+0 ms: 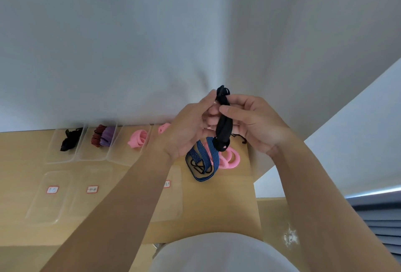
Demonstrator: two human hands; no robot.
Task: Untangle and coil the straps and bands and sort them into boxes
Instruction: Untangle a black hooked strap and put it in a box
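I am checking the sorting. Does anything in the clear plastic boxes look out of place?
Perhaps: the second clear box from the left holds a red-and-black striped band and a purple band together; the others seen hold one colour.

We see a plain black strap (224, 124) against a pale grey-white wall (152, 33). On the tan wood-grain table (217, 206) lie a blue strap (202, 159) with thin black stripes and a plain pink band (231, 160). The clear boxes (58, 159) show us a black band (70, 139), a red-and-black striped band (97, 138), a purple band (109, 135) and a pink coil (138, 139). The labels (52, 189) are white, edged red.
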